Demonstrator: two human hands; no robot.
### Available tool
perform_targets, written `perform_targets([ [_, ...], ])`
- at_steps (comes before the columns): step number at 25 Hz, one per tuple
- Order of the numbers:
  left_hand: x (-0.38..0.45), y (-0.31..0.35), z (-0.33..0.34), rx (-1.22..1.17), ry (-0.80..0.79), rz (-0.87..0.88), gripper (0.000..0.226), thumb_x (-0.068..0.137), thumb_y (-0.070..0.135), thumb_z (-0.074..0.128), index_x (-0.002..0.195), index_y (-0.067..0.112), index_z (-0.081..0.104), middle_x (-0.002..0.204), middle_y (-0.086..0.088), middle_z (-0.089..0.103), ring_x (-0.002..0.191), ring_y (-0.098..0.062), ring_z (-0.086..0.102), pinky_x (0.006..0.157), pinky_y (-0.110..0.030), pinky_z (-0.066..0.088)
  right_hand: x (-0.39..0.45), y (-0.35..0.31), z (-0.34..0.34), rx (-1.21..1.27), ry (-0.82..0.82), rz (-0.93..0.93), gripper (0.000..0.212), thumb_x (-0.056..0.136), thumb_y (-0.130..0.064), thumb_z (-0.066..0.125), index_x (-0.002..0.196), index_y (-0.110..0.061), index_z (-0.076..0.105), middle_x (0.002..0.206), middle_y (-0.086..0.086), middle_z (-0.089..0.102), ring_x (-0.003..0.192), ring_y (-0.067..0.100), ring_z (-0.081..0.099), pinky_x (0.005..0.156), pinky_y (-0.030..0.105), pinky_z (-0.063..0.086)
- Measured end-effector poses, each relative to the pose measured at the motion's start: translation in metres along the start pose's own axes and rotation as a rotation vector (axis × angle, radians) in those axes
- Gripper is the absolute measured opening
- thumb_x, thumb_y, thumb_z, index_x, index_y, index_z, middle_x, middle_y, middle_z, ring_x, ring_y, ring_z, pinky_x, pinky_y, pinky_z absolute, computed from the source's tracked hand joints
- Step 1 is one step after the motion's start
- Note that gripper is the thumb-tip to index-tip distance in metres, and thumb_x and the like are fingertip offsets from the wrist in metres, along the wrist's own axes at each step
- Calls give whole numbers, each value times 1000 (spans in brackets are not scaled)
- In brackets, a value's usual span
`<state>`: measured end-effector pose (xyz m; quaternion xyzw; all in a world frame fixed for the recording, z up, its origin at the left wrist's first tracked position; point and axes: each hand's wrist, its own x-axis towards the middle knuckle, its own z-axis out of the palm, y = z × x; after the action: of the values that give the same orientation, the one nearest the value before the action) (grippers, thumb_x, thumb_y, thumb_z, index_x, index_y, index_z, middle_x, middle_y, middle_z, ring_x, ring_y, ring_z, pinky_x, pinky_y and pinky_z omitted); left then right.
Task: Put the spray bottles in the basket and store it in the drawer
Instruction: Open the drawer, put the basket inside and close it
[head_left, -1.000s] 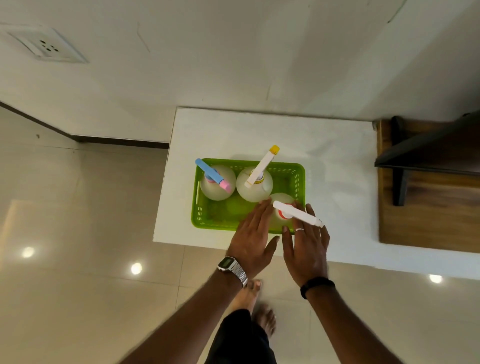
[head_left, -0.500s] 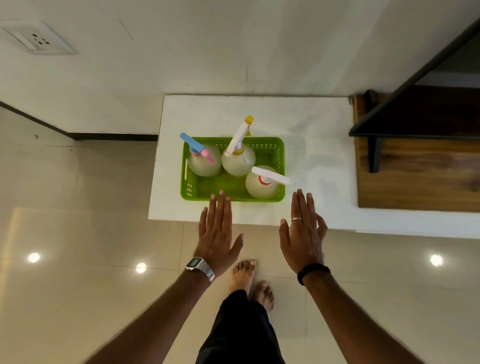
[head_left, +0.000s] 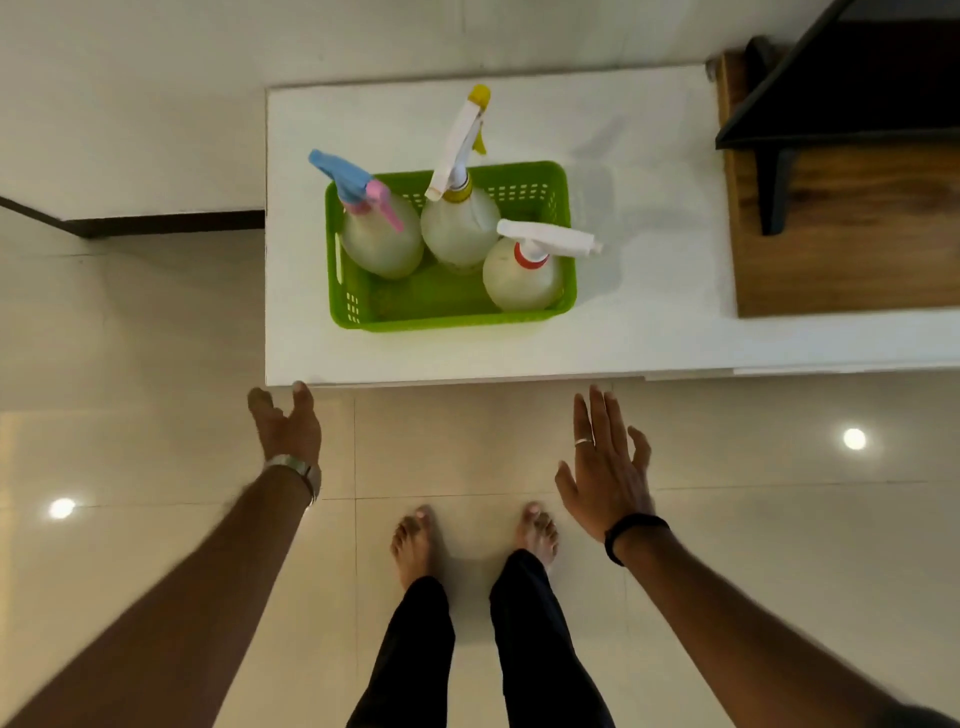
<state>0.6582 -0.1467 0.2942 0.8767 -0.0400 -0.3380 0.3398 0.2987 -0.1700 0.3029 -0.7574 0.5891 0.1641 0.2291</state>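
A green plastic basket (head_left: 415, 312) stands on the white cabinet top (head_left: 649, 208). Three translucent spray bottles stand upright in it: one with a blue and pink nozzle (head_left: 382, 241) at the left, one with a white and yellow nozzle (head_left: 460, 228) in the middle, one with a white nozzle and red collar (head_left: 522, 278) at the right. My left hand (head_left: 288, 423) is below the cabinet's front left corner, fingers apart, empty, its fingertips at the edge. My right hand (head_left: 602, 467) hovers flat and empty below the front edge, apart from it. No drawer front is visible.
A wooden surface (head_left: 841, 208) with a dark bracket (head_left: 831, 119) adjoins the cabinet at the right. A white wall runs behind. Glossy beige floor tiles (head_left: 156, 364) lie left and below, where my bare feet (head_left: 472, 535) stand.
Both hands have drawn back from the basket to below the cabinet's front edge and spread apart. The view has come closer and lower over the cabinet.
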Motion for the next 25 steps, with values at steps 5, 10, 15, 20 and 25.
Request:
perform_targets([
  [5,26,-2,0,52,129,133,45,98,38,63,133,10,61,132,-9,67,104,-19,62,97,-29,49,13,-20,1,-19,50,1,86,92,-32,54,161,-9,6,170,10,-4,157,25,1,120,53,18],
  [10,20,-5,-18,281,147,146,56,91,62,59,129,21,61,133,-3,66,126,-30,59,112,-50,43,4,-37,2,-12,51,38,85,94,-34,52,161,-11,6,170,8,1,156,24,2,120,50,18],
  [15,-64,-51,2,670,-169,789,84,100,49,42,164,8,7,174,-14,3,162,-30,3,128,-40,2,0,-37,4,-24,106,-16,82,93,-32,53,160,-8,14,169,12,10,156,27,8,122,52,15],
  [20,-79,-61,37,1077,-488,988,84,101,49,38,164,8,-1,173,-11,-7,161,-30,-6,130,-49,14,34,-37,6,-71,67,20,84,94,-43,51,159,-5,14,167,18,14,156,31,5,125,54,5],
  [25,-93,-56,40,1158,-510,884,86,102,51,35,163,9,-8,172,-11,-16,161,-30,-12,131,-45,10,27,-38,8,-67,25,5,91,93,-43,55,160,-6,4,168,19,7,156,34,1,125,53,7],
])
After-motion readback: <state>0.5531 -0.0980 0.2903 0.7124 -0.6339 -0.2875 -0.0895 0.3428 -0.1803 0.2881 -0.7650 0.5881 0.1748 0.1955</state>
